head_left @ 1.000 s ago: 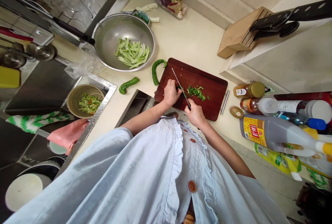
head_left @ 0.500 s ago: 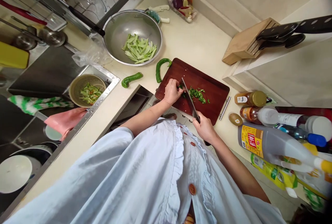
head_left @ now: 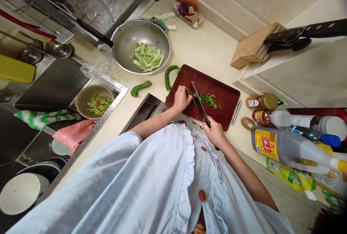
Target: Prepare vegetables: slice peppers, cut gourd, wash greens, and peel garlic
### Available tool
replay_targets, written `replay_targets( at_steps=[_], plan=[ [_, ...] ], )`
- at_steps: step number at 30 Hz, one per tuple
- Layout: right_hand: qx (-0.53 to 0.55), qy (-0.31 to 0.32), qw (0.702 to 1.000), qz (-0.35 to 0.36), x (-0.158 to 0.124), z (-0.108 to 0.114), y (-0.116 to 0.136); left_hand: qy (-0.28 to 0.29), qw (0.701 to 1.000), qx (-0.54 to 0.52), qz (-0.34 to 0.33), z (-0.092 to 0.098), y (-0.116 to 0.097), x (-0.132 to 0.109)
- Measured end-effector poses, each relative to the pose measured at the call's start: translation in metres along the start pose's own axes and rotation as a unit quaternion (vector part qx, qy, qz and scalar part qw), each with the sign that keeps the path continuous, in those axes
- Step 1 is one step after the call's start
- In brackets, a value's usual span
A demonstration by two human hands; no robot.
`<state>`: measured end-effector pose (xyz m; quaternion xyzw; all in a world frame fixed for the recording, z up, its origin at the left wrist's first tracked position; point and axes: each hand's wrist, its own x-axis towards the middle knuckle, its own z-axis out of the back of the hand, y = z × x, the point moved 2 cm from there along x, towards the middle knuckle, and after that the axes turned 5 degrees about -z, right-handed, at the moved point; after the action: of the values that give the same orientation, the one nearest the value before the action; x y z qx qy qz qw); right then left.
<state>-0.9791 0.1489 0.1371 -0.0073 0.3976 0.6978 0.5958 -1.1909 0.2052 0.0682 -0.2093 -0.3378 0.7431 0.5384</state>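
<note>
Well to the left of the left hand, a woven strainer basket (head_left: 93,88) is seated in a steel sink (head_left: 122,90), with sliced vegetables held inside it. Nearer the hand, a whole green chili (head_left: 140,88) is left on the cream counter (head_left: 206,55). Up and to the left, a steel bowl (head_left: 119,62) is filled with pale green slices (head_left: 147,57). Just above the hand, a second green chili (head_left: 168,76) is curved along the upper left edge of the dark wooden cutting board (head_left: 219,89).

The left hand (head_left: 181,99) is curled, and a short piece of green chili (head_left: 188,92) is pinned under its fingertips on the board. Most of the piece is hidden, so its long axis can only be judged from the visible stub, which is directed right, toward the blade. The piece is nearer the left hand than the right.

Just right of those fingertips, a kitchen knife (head_left: 200,104) is angled up and left from the right hand (head_left: 216,135), which is closed round its handle. Chopped green chili (head_left: 208,101) is heaped directly right of the blade. Farther right of the hand, a kiwi (head_left: 248,123) and a grey sauce jug (head_left: 279,147) are placed, with a wooden knife block (head_left: 255,47) beyond them.
</note>
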Motion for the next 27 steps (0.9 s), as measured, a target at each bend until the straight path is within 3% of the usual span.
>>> replay_targets(
  at_steps=[5, 10, 14, 18, 23, 27],
  plan=[
    [0.014, 0.028, 0.999, -0.020, 0.013, -0.011, 0.012, 0.031, 0.999, -0.003, -0.008, 0.003, 0.001, 0.002],
    [0.024, -0.021, 0.999, -0.010, 0.049, -0.020, 0.036, 0.034, 0.999, -0.009, -0.036, 0.003, 0.004, 0.003],
    [0.050, -0.025, 0.998, -0.037, 0.032, -0.007, 0.029, 0.021, 0.999, -0.026, -0.035, 0.001, 0.007, 0.002],
    [0.099, 0.023, 0.994, -0.050, 0.013, -0.007, 0.018, 0.027, 0.999, -0.041, -0.023, 0.000, 0.007, 0.003],
    [0.155, 0.012, 0.986, -0.061, 0.047, -0.026, 0.035, 0.039, 0.998, -0.034, -0.044, 0.004, 0.008, 0.004],
    [0.231, 0.044, 0.968, -0.084, 0.056, -0.024, 0.032, 0.053, 0.996, -0.019, -0.066, 0.007, 0.006, 0.008]
  ],
)
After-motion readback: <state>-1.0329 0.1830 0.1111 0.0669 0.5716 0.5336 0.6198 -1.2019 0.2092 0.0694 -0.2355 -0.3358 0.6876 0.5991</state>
